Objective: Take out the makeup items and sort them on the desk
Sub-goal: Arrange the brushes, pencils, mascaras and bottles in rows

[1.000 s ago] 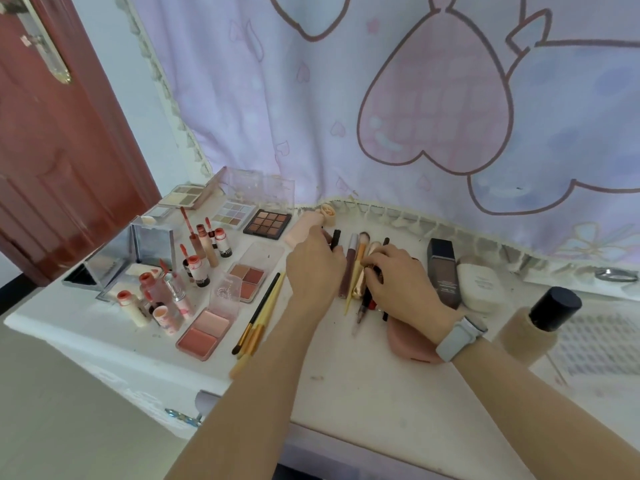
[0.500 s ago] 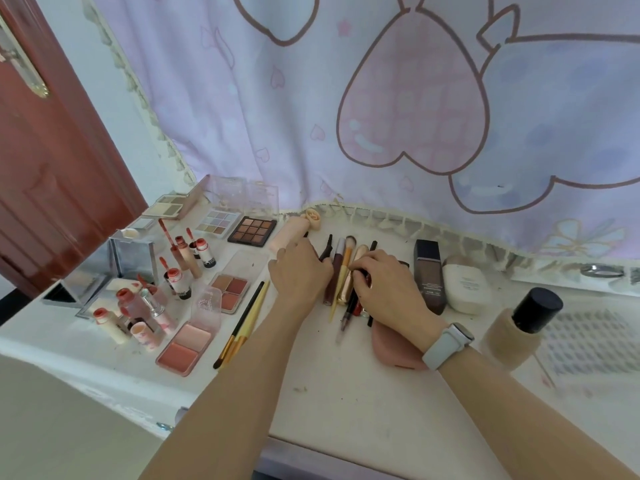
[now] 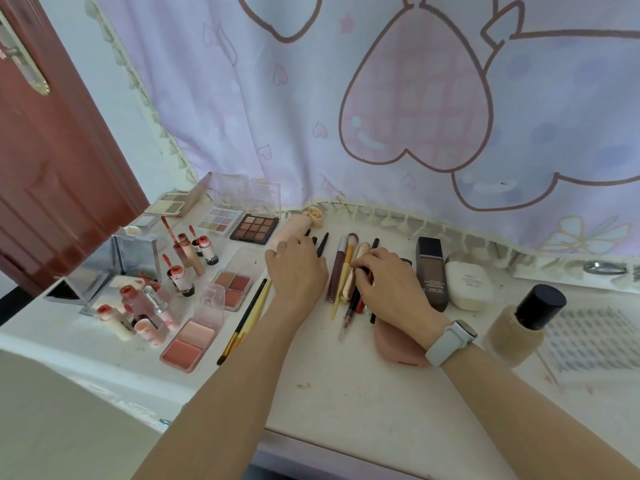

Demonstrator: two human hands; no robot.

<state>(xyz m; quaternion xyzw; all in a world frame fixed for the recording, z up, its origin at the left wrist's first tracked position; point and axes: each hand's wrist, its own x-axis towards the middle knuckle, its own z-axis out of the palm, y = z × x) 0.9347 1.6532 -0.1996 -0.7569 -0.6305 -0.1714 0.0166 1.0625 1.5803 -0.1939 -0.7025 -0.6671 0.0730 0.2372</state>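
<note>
Lip tubes [image 3: 180,271] stand far left on table [image 3: 363,393], blush palettes [image 3: 194,341] just right. Left hand [image 3: 298,271] rests knuckles up over black pencils [image 3: 322,244], fingers curled; hold unclear. Right hand [image 3: 388,289], fingers bent, pinches red-and-black stick amid row of brushes [image 3: 346,268]. Pink pouch [image 3: 398,344] under right wrist. Dark foundation bottle [image 3: 431,271], white compact [image 3: 467,282] further right.
</note>
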